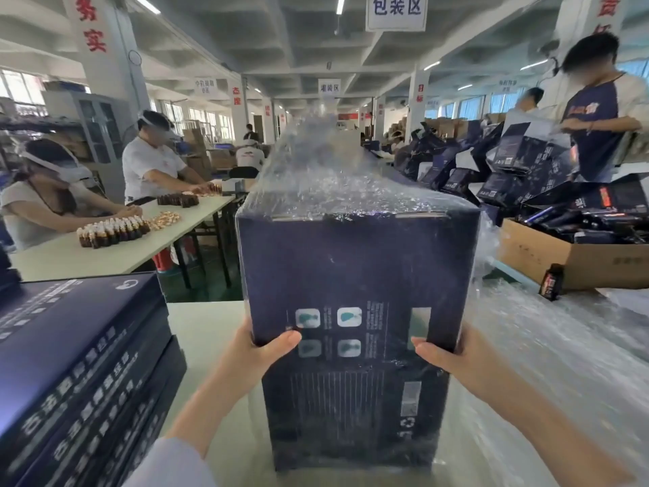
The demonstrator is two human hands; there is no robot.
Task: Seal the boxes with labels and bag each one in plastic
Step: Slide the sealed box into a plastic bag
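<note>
The left hand (261, 349) at nine o'clock and the right hand (446, 356) at three o'clock each clamped an edge of the dark box (354, 275), which a clear plastic bag (326, 170) covered.

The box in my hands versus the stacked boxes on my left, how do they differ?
The held box stands upright; the stacked boxes lie flat. The held box sits inside a clear plastic bag; the stacked boxes look bare. The left hand and right hand grip the held box; nothing touches the stacked boxes. Both are dark blue with white print.
</note>
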